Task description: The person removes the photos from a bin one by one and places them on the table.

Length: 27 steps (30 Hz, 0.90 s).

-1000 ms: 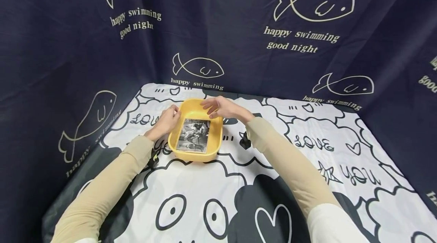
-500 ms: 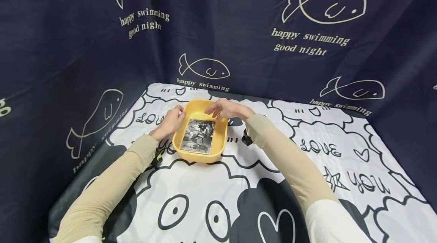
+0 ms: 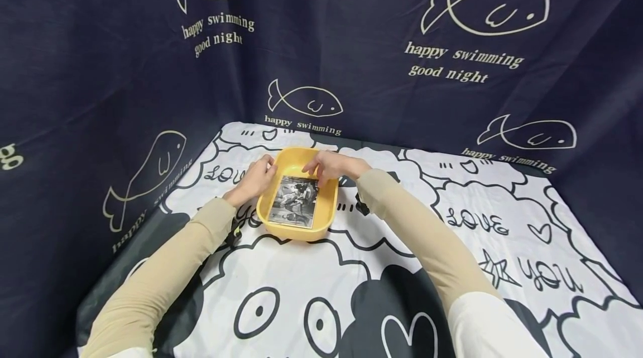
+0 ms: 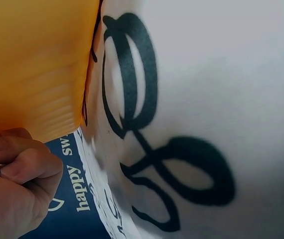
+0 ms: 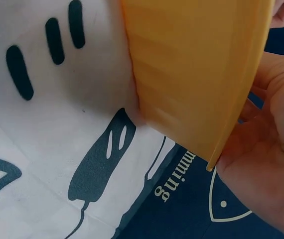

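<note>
A yellow plastic bin (image 3: 329, 210) stands on the table with rounded corners and a raised rim. Flat inside it lies a black-and-white picture card (image 3: 293, 201), seemingly with others beneath its edge. My left hand (image 3: 256, 178) pinches the bin's left rim; the left wrist view shows its curled fingers (image 4: 32, 167) against the yellow wall. Over the right rim reaches my right hand (image 3: 329, 165), fingers pointing down inside, close to the card's far right corner. Whether they touch the card is not clear. In the right wrist view the bin wall (image 5: 192, 59) hides most of those fingers.
The table is covered by a white cloth (image 3: 281, 274) with black cartoon drawings and lettering. Dark blue curtains (image 3: 372, 28) with fish prints hang behind and at the sides. A small black device (image 3: 361, 206) sits at the right wrist.
My right hand has lowered into the bin, its fingers coming closer to the card's corner. The left hand keeps its hold on the rim. The head view has turned slightly left.
</note>
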Available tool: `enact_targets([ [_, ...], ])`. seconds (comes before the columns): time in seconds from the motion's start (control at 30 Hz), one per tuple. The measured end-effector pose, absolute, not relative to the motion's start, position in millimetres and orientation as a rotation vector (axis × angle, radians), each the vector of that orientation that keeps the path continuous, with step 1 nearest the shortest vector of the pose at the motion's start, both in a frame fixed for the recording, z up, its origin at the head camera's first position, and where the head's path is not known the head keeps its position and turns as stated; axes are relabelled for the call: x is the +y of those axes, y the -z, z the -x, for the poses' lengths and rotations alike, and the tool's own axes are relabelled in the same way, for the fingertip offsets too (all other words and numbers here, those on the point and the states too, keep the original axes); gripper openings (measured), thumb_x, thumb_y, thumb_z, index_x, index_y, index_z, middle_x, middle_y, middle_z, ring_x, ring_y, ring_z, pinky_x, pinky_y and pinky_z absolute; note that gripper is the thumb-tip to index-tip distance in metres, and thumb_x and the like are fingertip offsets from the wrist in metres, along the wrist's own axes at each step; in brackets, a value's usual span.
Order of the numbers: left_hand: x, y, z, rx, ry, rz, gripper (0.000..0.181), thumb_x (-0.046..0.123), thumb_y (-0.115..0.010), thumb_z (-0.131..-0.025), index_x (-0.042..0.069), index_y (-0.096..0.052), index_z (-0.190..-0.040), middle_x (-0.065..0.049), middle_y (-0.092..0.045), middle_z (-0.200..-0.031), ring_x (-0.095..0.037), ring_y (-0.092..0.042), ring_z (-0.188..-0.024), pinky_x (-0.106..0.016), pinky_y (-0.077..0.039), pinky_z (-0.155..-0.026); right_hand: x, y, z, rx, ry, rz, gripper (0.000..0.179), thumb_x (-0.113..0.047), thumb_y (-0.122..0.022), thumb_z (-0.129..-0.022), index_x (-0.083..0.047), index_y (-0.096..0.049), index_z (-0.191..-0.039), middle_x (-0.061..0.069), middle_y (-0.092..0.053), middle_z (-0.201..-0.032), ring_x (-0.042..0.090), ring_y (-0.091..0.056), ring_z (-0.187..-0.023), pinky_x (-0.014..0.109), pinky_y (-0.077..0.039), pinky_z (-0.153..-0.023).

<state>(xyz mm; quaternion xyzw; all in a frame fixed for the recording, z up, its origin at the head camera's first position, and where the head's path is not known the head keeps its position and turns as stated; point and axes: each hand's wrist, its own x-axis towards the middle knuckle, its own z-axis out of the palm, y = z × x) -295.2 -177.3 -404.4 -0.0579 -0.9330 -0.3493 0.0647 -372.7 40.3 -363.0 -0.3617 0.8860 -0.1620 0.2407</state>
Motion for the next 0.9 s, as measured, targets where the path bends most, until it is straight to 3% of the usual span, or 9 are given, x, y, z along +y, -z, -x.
enact_targets([
  [0.33, -176.2, 402.9, 293.9, -2.824, 1.035, 0.161, 0.018, 0.015, -0.044, -0.101, -0.001, -0.052, -0.105, -0.008, -0.051, -0.071, -0.017, -0.051, -0.060, -0.024, -0.042, -0.053, 39.0, 366.8, 370.8, 2.487, 0.248, 1.121, 0.062, -0.007, -0.083, -0.071, -0.009, -0.061, -0.129, 0.006, -0.071, -0.110, 0.018, -0.065, -0.100, 0.027, -0.051, -0.091],
  [0.67, -175.0, 401.7, 293.4, -2.829, 1.018, 0.170, 0.018, 0.015, -0.044, -0.101, -0.001, -0.051, -0.104, -0.007, -0.050, -0.070, -0.017, -0.050, -0.059, -0.024, -0.041, -0.052, 35.3, 366.8, 363.1, 2.556, 0.157, 0.989, 0.064, -0.007, -0.085, -0.068, -0.011, -0.062, -0.128, 0.001, -0.066, -0.112, 0.015, -0.055, -0.101, 0.026, -0.048, -0.093],
  [0.9, -174.5, 401.9, 293.3, -2.823, 1.010, 0.175, 0.018, 0.015, -0.044, -0.100, -0.001, -0.052, -0.104, -0.010, -0.052, -0.072, -0.018, -0.051, -0.060, -0.025, -0.042, -0.053, 36.4, 369.1, 361.3, 2.576, 0.130, 1.051, 0.046, -0.014, -0.089, -0.064, -0.013, -0.072, -0.106, 0.001, -0.066, -0.100, 0.016, -0.048, -0.093, 0.026, -0.043, -0.087],
])
